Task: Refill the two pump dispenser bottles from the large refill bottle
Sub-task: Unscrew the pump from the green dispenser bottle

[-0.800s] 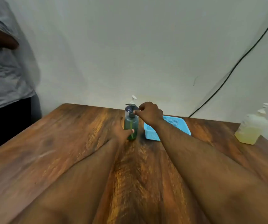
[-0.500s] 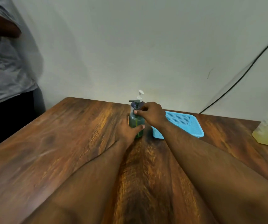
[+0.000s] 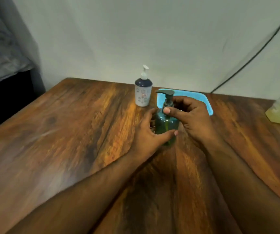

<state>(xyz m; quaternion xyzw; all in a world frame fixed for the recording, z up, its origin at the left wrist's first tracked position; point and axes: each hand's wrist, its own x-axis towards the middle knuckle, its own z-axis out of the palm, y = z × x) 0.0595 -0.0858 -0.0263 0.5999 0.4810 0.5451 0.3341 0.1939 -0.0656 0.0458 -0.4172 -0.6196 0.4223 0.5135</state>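
Drawn nearer than before, the green pump bottle (image 3: 166,125) stands upright between both hands, left hand (image 3: 150,134) wrapping its body and right hand (image 3: 189,118) pinching the collar directly above, ready to unscrew about the vertical axis.

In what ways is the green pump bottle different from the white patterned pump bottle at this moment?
The green pump bottle is see-through with a dark pump; the white patterned pump bottle is opaque with a dark shoulder and a white pump. The left hand holds the green bottle's body and the right hand pinches its collar; the white bottle stands free, farther back. Both stand upright on the wooden table, pumps on.
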